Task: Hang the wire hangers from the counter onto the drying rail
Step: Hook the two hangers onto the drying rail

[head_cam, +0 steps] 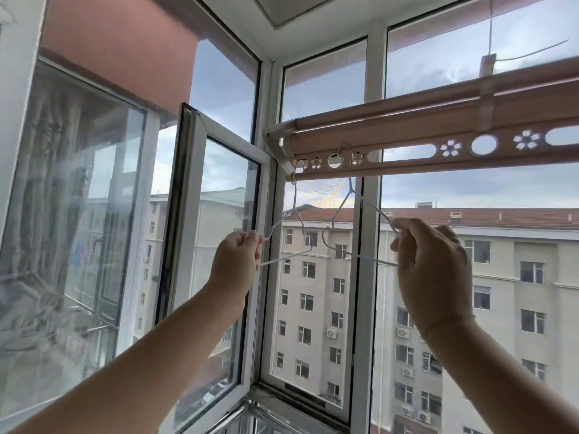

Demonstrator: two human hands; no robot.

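Both arms are raised toward a pinkish-beige metal drying rail that runs from the window corner off to the right. Its lower strip is pierced with round holes, long slots and flower-shaped cut-outs.

Two thin silver wire hangers hang at the rail's left end, close beside each other and each held by one hand. The left wire hanger reaches up with its hook to the endmost cut-out by the rail's end cap; whether the hook sits fully in it I cannot tell. The left hand has its fingers curled tight round this hanger's left corner, where the shoulder meets the bottom bar.

The right wire hanger has its hook passed through the first round hole in the strip, and its neck drops straight below. The right hand grips this hanger's right corner with curled fingers, its back turned to the camera. The inner corners of the two hangers lie near each other between the hands and do not clearly touch.

To the left, a white-framed window sash stands swung open inward. Through the glass, a beige apartment block with a red roof is visible under a cloudy sky. A thin cord rises from the rail at the upper right.
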